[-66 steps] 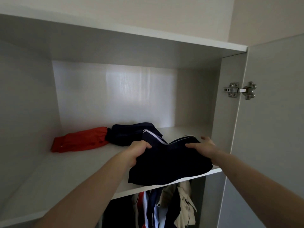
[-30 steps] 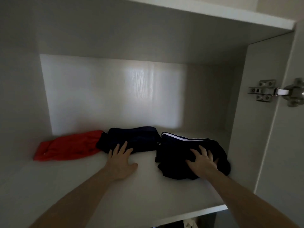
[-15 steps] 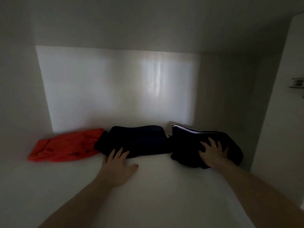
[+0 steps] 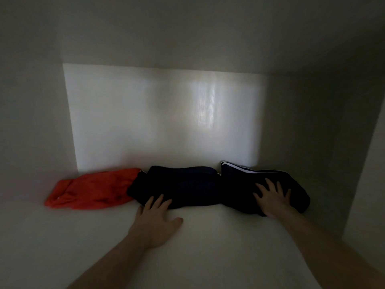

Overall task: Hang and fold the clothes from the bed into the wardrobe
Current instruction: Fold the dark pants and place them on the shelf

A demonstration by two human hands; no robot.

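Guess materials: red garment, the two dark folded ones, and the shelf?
Red garment: thin woven cloth, slightly shiny, fine crumples; possibly synthetic.
Middle dark garment: soft matte navy fabric, rounded bulky fold; knit or fleece, unclear in dim light.
Right dark garment: similar dark fabric, white trim at its edge.
Shelf: smooth pale board, faint sheen; likely laminate.

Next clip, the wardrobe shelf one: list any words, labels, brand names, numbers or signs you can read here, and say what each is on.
None can be read.
Red folded garment: no print or tag visible.
Middle dark folded garment: plain, no lettering visible.
Right dark folded garment: only a white stripe along its edge, no lettering.
Shelf and back panel: bare, dimly lit, no stickers or marks.
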